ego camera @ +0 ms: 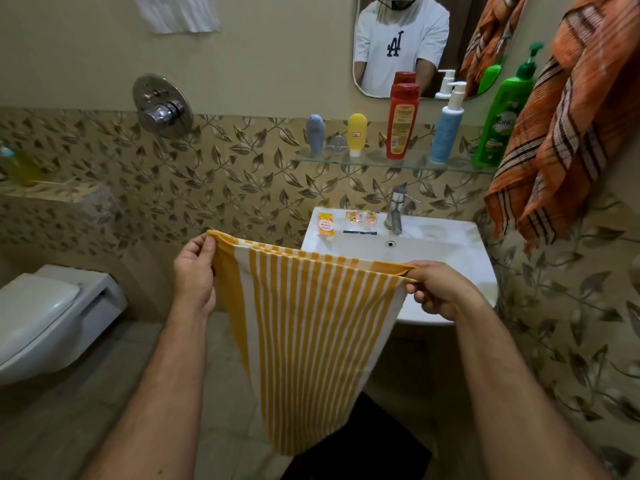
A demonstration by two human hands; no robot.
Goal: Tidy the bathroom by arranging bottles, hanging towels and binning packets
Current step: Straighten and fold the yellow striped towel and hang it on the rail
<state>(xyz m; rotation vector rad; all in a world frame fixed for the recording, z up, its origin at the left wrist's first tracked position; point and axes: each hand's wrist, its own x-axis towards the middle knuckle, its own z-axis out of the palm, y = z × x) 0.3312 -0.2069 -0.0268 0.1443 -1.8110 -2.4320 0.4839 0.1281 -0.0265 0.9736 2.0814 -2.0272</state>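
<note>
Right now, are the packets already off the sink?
No, the packets lie on the sink rim beside the tap.

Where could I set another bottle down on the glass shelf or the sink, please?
The glass shelf has a gap between the yellow tube and the red bottle. The sink rim right of the tap is bare; its left rim is crowded with packets.

Striped towel (311,334) hides sink (450,258) front; toilet (45,317) cut at 9 o'clock; packet (326,224) print unreadable.
</note>
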